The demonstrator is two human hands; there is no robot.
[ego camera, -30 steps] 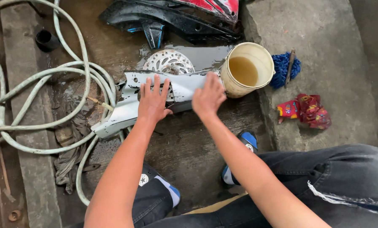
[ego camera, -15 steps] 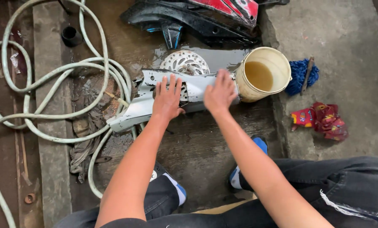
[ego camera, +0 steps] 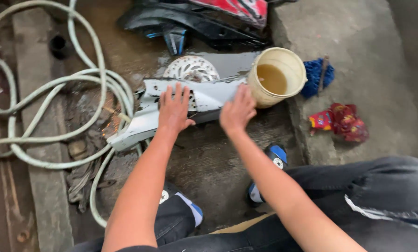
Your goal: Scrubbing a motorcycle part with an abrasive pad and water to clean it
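A wet concrete floor [ego camera: 209, 163] carries everything here, brown with muddy water at its far side and stepping up to a dry raised slab [ego camera: 358, 70] along its right edge. One long pale hose [ego camera: 85, 77] loops in several coils over the floor's left side. At the far edge lies one dark motorcycle body part with a red panel [ego camera: 209, 18].

One silver-white plastic fairing panel [ego camera: 171, 105] lies flat near the middle of the floor, stretching from the hose coils on the left to the bucket on the right. Both hands rest on it. The left hand [ego camera: 174, 109] presses down on its middle with the fingers spread wide and flat, gripping nothing. The right hand [ego camera: 237, 111] lies on the panel's right end, fingers extended and close together, palm down; whether anything sits under it cannot be told.

One cream bucket [ego camera: 278, 77] stands at the slab's corner, just beside the right hand and touching the panel's end; it holds murky brown water, roughly half full. One perforated brake disc [ego camera: 191, 69] lies just behind the panel. On the slab, one blue mop-like cloth [ego camera: 317, 77] lies just beside the bucket, and one crumpled red rag [ego camera: 342, 121] lies nearer. Two dark shoes with blue trim, one [ego camera: 183, 205] and the other [ego camera: 269, 168], stand at the floor's near edge.
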